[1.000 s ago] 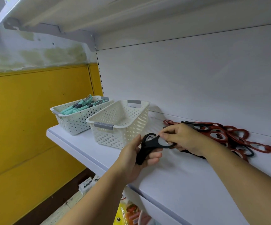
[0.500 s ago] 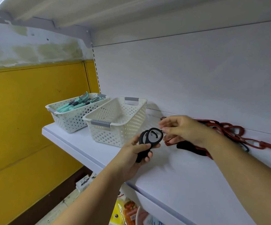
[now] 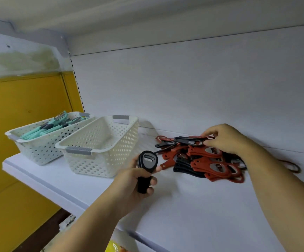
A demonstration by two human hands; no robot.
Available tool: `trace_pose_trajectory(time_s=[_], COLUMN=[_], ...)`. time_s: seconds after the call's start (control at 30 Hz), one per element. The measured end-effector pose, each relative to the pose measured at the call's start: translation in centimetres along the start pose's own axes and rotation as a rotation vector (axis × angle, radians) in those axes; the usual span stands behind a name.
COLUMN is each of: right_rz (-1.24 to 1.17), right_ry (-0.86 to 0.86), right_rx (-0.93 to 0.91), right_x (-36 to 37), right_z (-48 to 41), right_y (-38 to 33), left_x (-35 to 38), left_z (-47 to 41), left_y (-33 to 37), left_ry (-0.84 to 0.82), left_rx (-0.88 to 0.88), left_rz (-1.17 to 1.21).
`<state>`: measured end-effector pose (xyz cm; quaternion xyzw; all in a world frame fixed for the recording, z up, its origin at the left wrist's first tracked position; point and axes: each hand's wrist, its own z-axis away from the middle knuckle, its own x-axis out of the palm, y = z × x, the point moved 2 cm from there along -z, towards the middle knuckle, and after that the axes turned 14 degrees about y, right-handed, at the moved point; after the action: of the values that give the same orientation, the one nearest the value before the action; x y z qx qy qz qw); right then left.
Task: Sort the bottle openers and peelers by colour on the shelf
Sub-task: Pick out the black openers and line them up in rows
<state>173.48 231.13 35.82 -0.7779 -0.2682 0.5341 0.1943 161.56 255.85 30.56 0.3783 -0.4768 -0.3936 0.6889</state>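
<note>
Head view: gripping black plastic bottle openers (image 3: 147,160) in left hand (image 3: 136,180), just right of white perforated basket (image 3: 124,146). Pinching another black opener (image 3: 187,140) with right hand (image 3: 225,139) atop mixed pile (image 3: 211,164) farther right. Lift clear without dragging red ones (image 3: 204,151).

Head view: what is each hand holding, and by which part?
Left hand grips stacked black bottle openers by their handles, heads up. Right hand pinches a black opener atop the pile at its head end.

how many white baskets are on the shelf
2. The far-left basket sits at the shelf's left end and holds teal peelers. The second basket stands beside it on its right, with nothing visible inside. No others show.
</note>
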Motion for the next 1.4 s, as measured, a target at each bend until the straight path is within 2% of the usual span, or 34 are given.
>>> trace_pose_trajectory(time_s=[0.23,0.4,0.53,0.6,0.7,0.77,0.83,0.9,1.0,1.13,1.2,1.3,1.4], right_rz=[0.092,0.178,0.206,0.091,-0.257,-0.593,-0.733,-0.627,-0.473,-0.286,-0.34,-0.442,-0.537], right_ry=[-0.021,-0.017,0.059,0.179,0.346,0.249,-0.017,-0.262,-0.412,-0.443,-0.38,-0.199,-0.113], right_rx=[-0.107,-0.17,-0.233,-0.251,-0.164,-0.05,0.034,0.014,-0.057,-0.142,-0.126,-0.043,0.043], right_x=[0.7,2.0,2.6,2.1,0.3,-1.0,-1.9,-1.9,-1.2,0.2,0.5,-0.4,-1.6], right_z=[0.1,0.2,0.1,0.1,0.3,0.7,1.4,2.1,3.1,4.2,4.3,4.3,5.3], right_y=[-0.2,-0.3,-0.4,-1.1,-2.6,-3.4,-3.9,-4.2,-4.9,-6.0,-6.5,-6.7,-6.0], left_x=[6.3,6.2,6.4,6.4,6.5,6.6,6.6,6.7,6.6,6.7,6.6,6.2,6.2], left_z=[-1.1,-1.6,-1.4,-1.4,-1.1,-0.9,-0.8,-0.8,-1.0,-0.6,-0.4,-0.6,-0.8], left_y=[-2.2,-3.3,-3.0,-2.8,-2.6,-2.5,-2.5,-2.5,-2.6,-2.5,-2.5,-2.7,-2.8], left_ry=[-0.186,-0.26,-0.272,-0.273,-0.249,-0.219,-0.209,-0.214,-0.246,-0.381,-0.381,-0.421,-0.368], left_rx=[-0.148,-0.261,-0.254,-0.27,-0.315,-0.338,-0.36,-0.378,-0.356,-0.265,-0.24,-0.229,-0.211], left_rz=[0.033,0.113,0.127,0.16,0.211,0.213,0.194,0.152,0.103,0.055,0.045,0.124,0.159])
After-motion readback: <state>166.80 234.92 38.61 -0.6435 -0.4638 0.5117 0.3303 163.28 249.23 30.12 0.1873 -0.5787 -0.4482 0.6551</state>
